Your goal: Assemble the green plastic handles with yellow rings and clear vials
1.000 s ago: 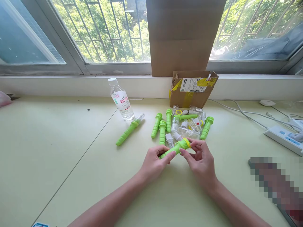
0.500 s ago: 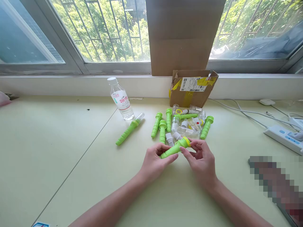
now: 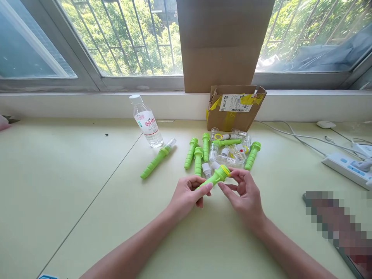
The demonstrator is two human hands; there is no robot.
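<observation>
My left hand (image 3: 188,192) is closed around the lower part of a green ribbed plastic handle (image 3: 215,177), tilted up to the right. A yellow ring (image 3: 224,170) sits around its wider threaded end. Beside that end is my right hand (image 3: 242,188), with thumb and forefinger apart. Its forefinger is at the edge of the ring; I cannot tell whether it touches. Just behind the held handle lie white-capped pieces (image 3: 206,169). More green handles (image 3: 191,153) and clear plastic tubes (image 3: 232,157) lie beyond. At the left rests a green handle with a clear tube (image 3: 157,161) on its end.
A water bottle (image 3: 147,124) stands at the back left. An open cardboard box (image 3: 232,114) is behind the loose parts, near the window. At the right are white cables (image 3: 302,136), a power strip (image 3: 345,168) and a blurred flat object (image 3: 337,228).
My left hand's grip on the green handle has shifted, its fingertips now showing underneath. My right thumb has come away from the threaded end. The whole view has shifted slightly.
</observation>
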